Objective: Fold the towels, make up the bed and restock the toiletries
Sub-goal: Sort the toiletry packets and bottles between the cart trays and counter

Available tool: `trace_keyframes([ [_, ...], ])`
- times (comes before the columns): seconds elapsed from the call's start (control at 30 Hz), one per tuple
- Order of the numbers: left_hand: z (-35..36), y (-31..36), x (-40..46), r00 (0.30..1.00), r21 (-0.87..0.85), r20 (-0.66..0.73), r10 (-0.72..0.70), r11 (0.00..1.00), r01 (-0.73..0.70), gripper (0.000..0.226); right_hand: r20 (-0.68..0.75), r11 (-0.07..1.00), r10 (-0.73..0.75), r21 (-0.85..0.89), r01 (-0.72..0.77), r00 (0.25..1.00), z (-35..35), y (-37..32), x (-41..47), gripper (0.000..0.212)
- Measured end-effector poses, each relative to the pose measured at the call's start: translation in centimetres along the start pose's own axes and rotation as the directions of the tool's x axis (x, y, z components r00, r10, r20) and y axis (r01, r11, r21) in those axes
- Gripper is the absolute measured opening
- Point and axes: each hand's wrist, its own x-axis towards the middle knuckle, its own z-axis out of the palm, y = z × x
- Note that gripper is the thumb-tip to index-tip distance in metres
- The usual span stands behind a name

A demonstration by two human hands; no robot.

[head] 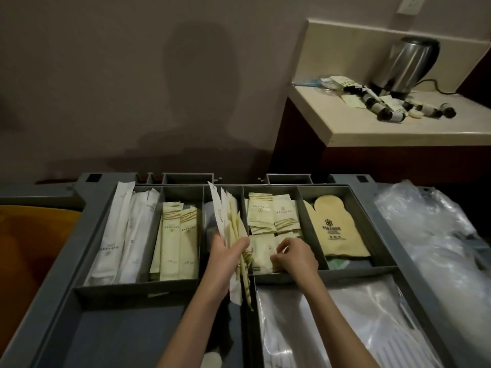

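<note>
**A:** What have you got hold of?

**B:** My left hand (pixel 229 251) clasps a fanned bunch of sachets (pixel 231 216), thumb across the front, just left of center in the frame. They stick up above the grey cart tray (pixel 382 224) and hang down below my palm. My right hand (pixel 293 254) is curled down into the compartment of small cream packets (pixel 271 213), fingertips pinching at 1 near the front edge; whether it has come free of the pile, I cannot tell.

**A:** How do they handle?

**B:** Light and thin, I judge, in smooth wrappers that slide against each other. A loose fan could spill, so I'd squeeze the bunch near its middle and take each new packet by a crimped end.

**A:** What else is in the tray?

**B:** Long white wrapped items (pixel 119 227) at the left, tall cream sachets (pixel 178 240) beside them, and a tan mitt-shaped bag (pixel 336 229) at the right. Clear plastic bags (pixel 345 322) fill the lower right of the frame.

**A:** And the room?

**B:** Dim, with a plain wall ahead. At the upper right, a pale countertop (pixel 398 134) carries a steel kettle (pixel 406 65) and a scatter of small dark bottles (pixel 390 115) lying on their sides among opened packets. I reckon that is where the fresh set goes.
</note>
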Motion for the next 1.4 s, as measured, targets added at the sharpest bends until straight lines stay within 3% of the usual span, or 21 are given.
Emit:
trace_keyframes([
  [0.07,0.3,0.2,-0.1,0.998,-0.077,0.047,-0.044,0.996,0.047,0.034,-0.084,0.986,-0.109,0.117,0.118,0.991,-0.7,0.1,-0.3,0.019],
  [0.1,0.6,0.4,-0.1,0.994,-0.117,0.090,-0.064,0.990,0.074,0.032,-0.101,0.948,-0.165,0.257,0.186,0.981,-1.2,0.0,-0.6,0.015],
  [0.17,1.5,0.7,0.0,0.986,-0.124,0.143,-0.080,0.987,0.099,0.032,-0.037,0.786,-0.252,0.575,0.227,0.967,-2.4,-0.5,-1.7,0.013],
  [0.23,2.5,0.7,0.2,0.987,-0.080,0.141,-0.071,0.993,0.083,0.036,0.056,0.669,-0.309,0.722,0.175,0.949,-3.0,-0.7,-2.6,0.018],
  [0.4,4.1,0.2,0.7,0.987,-0.026,0.144,-0.066,0.997,0.070,0.043,0.107,0.654,-0.231,0.753,0.073,0.967,-3.8,0.6,-1.9,0.035],
  [0.57,4.6,0.1,1.5,0.988,-0.109,0.119,-0.096,0.988,0.109,0.031,0.062,0.652,-0.129,0.757,0.038,0.990,-5.3,0.9,-0.7,0.027],
  [0.63,4.3,0.2,1.8,0.990,-0.132,0.100,-0.103,0.984,0.116,0.024,0.001,0.697,-0.063,0.716,0.044,0.998,-5.8,1.4,0.2,0.024],
  [0.73,3.4,0.5,2.2,0.992,-0.165,0.058,-0.109,0.979,0.118,0.030,-0.180,0.860,-0.007,0.500,0.098,0.984,-6.4,2.5,1.9,0.022],
  [0.9,2.4,0.6,2.9,0.995,-0.163,-0.017,-0.097,0.982,0.093,0.043,-0.227,0.974,-0.065,0.195,0.111,0.972,-5.4,2.4,3.3,0.014],
  [1.03,2.5,0.5,2.9,0.996,-0.119,-0.034,-0.088,0.989,0.083,0.041,-0.190,0.996,-0.077,0.020,0.082,0.979,-4.4,2.0,3.5,0.014],
  [1.4,2.5,0.4,2.2,0.996,-0.133,-0.014,-0.092,0.987,0.089,0.044,-0.394,0.940,-0.201,-0.334,0.065,0.897,-1.8,2.6,1.9,0.007],
])
